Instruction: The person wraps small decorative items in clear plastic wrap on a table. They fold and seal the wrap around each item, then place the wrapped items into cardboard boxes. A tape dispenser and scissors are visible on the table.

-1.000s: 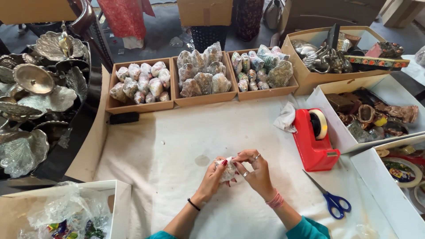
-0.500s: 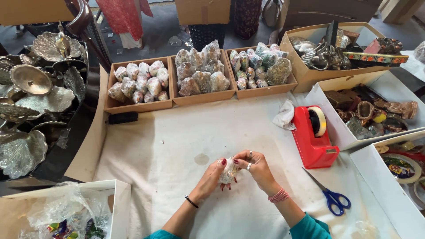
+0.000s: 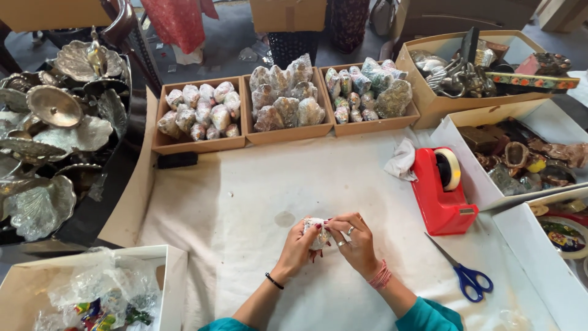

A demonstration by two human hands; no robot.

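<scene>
1. A small wrapped bundle, lumpy and rounded under crinkled clear film over pale mottled contents, sits between both hands just above the tabletop, near its front middle.
2. Its long axis cannot be told; most of it is hidden by fingers, and only the upper left end shows.
3. The left hand is curled around the bundle from the left, fingers closed against it.
4. The right hand, with rings on two fingers, pinches the bundle's right side with bent fingertips.
5. The tabletop is covered with a soft, stained white cloth.
6. To the right stand a glossy red tape dispenser and blue-handled scissors, their blades pointing up-left.
7. At the back, three shallow cardboard trays hold many similar film-wrapped lumps.
8. Embossed, leaf-shaped metal dishes are piled on the left.
</scene>
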